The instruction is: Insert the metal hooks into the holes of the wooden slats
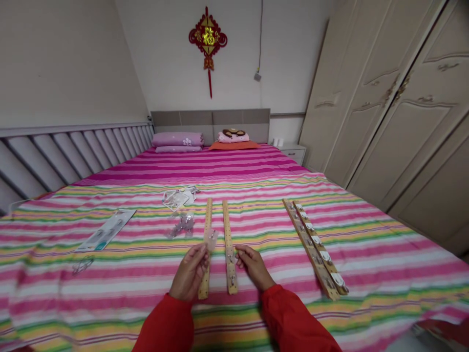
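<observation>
Between the thumb and fingers of my left hand [190,271] is a clear square adhesive hook [211,238] with a small metal hook on it. It is held over the left wooden strip [209,212], which is drilled with small holes. My right hand [254,266] is beside the right wooden strip [226,222], its fingers curled but apart, with nothing visible in them. Two metal hooks sit on the near part of that strip, close to my right fingertips. A pile of clear adhesive hooks [183,226] lies left of the strips.
Two strips lie at the right: one with metal hooks [307,237], one with white hooks [317,240]. Opened packaging [181,197], a packaged card [108,230] and thin wire pieces [83,264] lie on the striped bedsheet [146,293]. A railing [73,154] borders the left.
</observation>
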Available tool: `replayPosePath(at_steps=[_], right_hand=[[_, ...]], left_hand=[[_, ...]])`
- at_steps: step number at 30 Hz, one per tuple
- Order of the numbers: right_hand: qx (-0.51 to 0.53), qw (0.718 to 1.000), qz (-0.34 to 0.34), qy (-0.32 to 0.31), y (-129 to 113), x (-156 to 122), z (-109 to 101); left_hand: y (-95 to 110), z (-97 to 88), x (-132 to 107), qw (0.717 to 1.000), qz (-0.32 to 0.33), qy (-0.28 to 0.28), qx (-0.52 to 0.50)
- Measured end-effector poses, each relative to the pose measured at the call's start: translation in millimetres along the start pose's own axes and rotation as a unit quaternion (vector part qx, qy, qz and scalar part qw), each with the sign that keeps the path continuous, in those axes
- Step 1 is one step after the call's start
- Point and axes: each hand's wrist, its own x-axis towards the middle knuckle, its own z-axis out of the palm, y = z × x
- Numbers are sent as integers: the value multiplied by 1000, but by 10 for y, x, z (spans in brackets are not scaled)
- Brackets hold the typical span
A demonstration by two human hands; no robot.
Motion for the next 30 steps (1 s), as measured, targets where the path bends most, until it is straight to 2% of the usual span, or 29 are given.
replayPosePath(at_steps=[4, 8, 16, 20, 23, 25, 27, 30], right_hand=[[7, 1000, 1, 20, -37, -48, 35], [18, 999, 4, 43, -131, -150, 131], [32, 999, -22, -1, -616, -482, 472], [29, 999, -24, -16, -707, -575, 565], [29, 999, -24, -14, -687, -612, 581], [31, 999, -28, 3, -676, -628, 574], [26, 998, -40, 28, -676, -639, 563], [-20, 997, -66, 46, -672, -646, 552]], left_hand=[[-163, -6, -169, 998, -19, -2, -63], [-225, 24, -264, 994, -38, 7, -100], [-282, 121, -409, 996, -64, 26, -55], [-357, 171, -449, 998, -45, 30, -25], [-416, 160, -457, 999, -7, 32, 40], [-416, 139, -460, 992, 46, 32, 112], [-368, 124, -469, 975, 104, 36, 195], [-232, 133, -487, 928, 200, 43, 311]])
